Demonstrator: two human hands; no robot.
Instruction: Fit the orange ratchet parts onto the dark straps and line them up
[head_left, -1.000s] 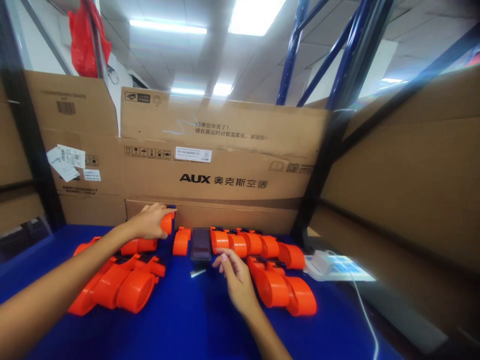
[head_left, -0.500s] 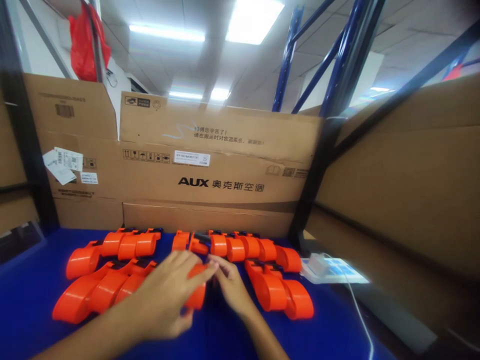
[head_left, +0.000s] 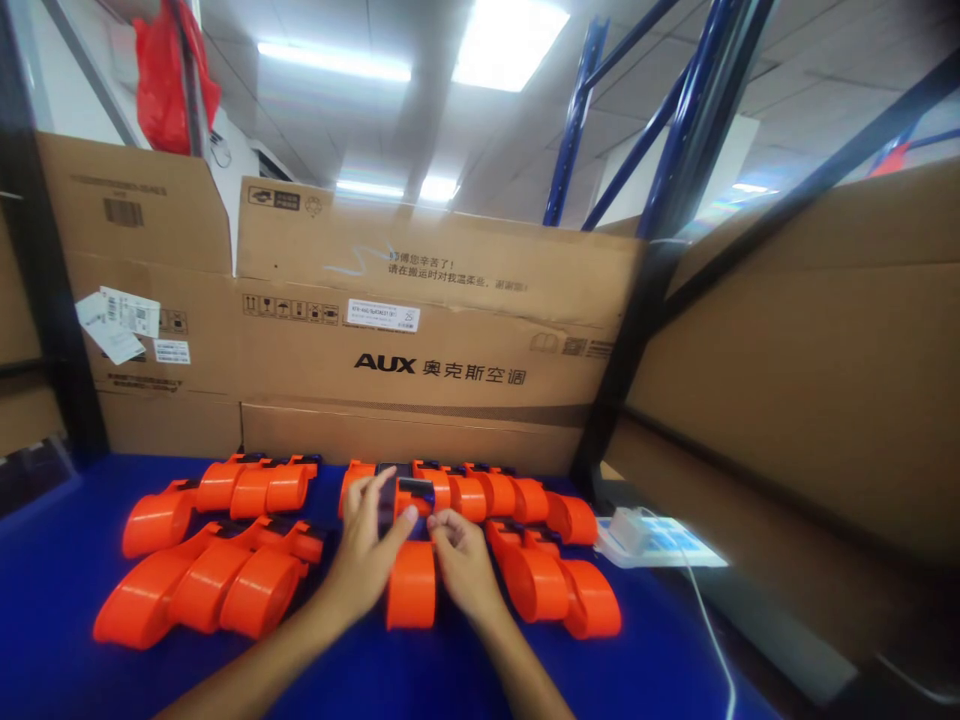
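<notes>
In the middle of the blue surface (head_left: 360, 670), an orange rounded plastic piece (head_left: 412, 590) lies between my hands. Beyond it, a black cylinder (head_left: 415, 488) shows on an orange part; whether the two are joined I cannot tell. My left hand (head_left: 358, 560) is open at its left, thumb by the orange part and fingers spread. A dark flat thing (head_left: 387, 495) shows between those fingers. My right hand (head_left: 463, 562) is closed in a pinch at the right, its fingertips near the orange piece's edge; what they hold is hidden.
Similar orange pieces with black ends stand in rows to the left (head_left: 259, 595) and right (head_left: 592, 598), with several more behind. A cardboard panel (head_left: 442, 400) closes off the back. A white power strip (head_left: 667, 540) with a cable lies at the right by a dark post (head_left: 615, 400).
My left hand has drawn back left and its fingers have spread, uncovering the orange piece and black cylinder. My right hand stays close by, still pinched.
</notes>
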